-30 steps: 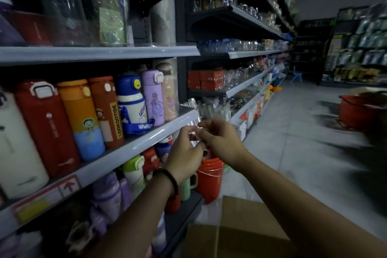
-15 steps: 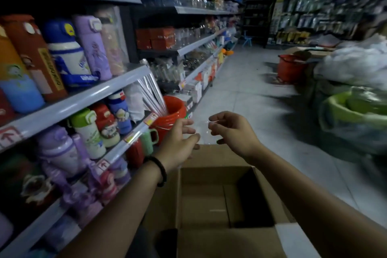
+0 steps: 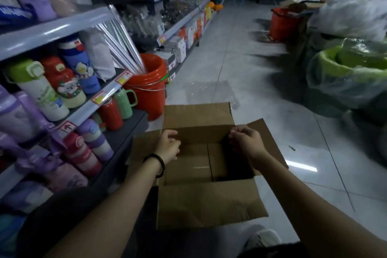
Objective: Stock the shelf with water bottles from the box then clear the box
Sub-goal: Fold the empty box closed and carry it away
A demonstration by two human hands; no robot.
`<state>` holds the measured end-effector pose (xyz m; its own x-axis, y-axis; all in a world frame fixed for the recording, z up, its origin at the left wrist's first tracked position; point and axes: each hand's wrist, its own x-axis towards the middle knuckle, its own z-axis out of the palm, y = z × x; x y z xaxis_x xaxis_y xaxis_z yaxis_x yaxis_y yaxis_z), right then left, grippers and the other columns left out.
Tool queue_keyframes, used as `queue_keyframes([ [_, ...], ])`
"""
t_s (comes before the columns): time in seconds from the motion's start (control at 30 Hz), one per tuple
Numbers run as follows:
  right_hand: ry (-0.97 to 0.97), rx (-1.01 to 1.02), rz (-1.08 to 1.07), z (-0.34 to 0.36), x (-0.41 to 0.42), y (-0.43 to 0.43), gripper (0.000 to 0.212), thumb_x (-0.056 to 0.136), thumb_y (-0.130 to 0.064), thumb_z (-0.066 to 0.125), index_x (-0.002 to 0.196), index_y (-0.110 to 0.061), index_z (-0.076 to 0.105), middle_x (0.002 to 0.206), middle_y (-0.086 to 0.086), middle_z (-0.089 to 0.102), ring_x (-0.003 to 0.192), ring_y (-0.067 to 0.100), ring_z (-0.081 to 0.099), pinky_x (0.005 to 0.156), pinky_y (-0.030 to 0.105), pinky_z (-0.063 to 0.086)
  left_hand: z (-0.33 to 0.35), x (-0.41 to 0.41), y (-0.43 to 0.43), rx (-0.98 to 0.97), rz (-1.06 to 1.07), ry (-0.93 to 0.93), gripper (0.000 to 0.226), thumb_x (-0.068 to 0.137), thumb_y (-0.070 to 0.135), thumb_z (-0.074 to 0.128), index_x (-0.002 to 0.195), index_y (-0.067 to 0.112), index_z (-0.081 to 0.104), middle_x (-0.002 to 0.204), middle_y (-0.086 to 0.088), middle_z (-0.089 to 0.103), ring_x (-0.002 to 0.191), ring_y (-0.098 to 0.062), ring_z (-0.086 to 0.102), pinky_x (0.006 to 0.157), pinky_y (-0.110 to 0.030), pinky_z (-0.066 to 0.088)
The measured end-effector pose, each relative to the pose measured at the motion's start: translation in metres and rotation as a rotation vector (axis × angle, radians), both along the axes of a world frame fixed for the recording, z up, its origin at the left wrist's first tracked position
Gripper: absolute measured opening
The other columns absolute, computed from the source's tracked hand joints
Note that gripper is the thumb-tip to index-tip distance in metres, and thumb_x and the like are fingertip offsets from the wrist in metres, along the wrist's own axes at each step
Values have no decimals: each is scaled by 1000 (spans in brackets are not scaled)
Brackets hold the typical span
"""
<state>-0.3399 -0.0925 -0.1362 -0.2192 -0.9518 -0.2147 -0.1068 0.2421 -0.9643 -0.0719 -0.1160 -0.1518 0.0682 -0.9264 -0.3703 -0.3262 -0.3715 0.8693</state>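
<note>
An open, empty cardboard box (image 3: pixel 209 201) sits on the floor in front of me, flaps spread. My left hand (image 3: pixel 168 145) curls its fingers over the top of the box's left wall. On the opposite side, my right hand (image 3: pixel 247 141) grips the right wall where the flap folds out. Water bottles (image 3: pixel 62 86) in green, red and blue stand on the grey shelf (image 3: pixel 90 107) to my left, with more purple and red ones on the tier below. A clear plastic wrapper (image 3: pixel 209 92) lies flat on the tiles just beyond the box.
An orange bucket (image 3: pixel 146 88) holding rolled clear sheets stands at the shelf end, next to the box's far left corner. Green basins wrapped in plastic (image 3: pixel 347 73) and another orange bucket (image 3: pixel 282 25) crowd the right. The tiled aisle (image 3: pixel 240 52) runs ahead.
My view tipped down from the shelf to the box. Both hands let go of the clear wrapper, which now lies on the floor, and dropped to the box's side walls.
</note>
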Motion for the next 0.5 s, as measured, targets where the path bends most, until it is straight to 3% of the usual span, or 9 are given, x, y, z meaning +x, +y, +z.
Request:
queue_keyframes([
  [0.1,-93,71,-102,-38,-10,-3,14,99,-27,69,99,-16,76,104,15,76,102,40,72,94,58,59,-31,-7,-3,65,-20,-37,34,103,14,55,133,28,50,123,-5,56,90,-23,65,69,-36,58],
  [0.3,-89,223,-371,-103,-37,0,16,98,-25,70,109,-13,69,108,15,71,101,33,71,91,50,62,-95,3,-1,149,59,-124,40,101,7,58,137,22,48,109,-2,51,80,-20,56,75,-44,53],
  [0.4,-56,288,-481,-123,-49,10,28,98,-19,69,123,-7,63,112,12,67,100,27,67,78,37,57,-121,18,13,231,46,-246,46,100,9,59,141,22,45,144,-12,40,105,-25,53,80,-39,46],
  [0.43,-27,302,-498,-127,-52,13,33,98,-19,70,127,-5,61,113,10,65,100,26,65,77,36,53,-128,22,15,257,21,-286,47,99,11,60,142,24,45,151,-13,34,116,-31,51,82,-38,47],
  [0.5,30,346,-518,-132,-56,18,40,98,-20,70,134,-7,57,118,10,61,102,25,59,82,36,48,-138,27,17,286,-31,-363,50,96,18,63,141,32,45,152,-14,30,117,-34,53,86,-41,55],
])
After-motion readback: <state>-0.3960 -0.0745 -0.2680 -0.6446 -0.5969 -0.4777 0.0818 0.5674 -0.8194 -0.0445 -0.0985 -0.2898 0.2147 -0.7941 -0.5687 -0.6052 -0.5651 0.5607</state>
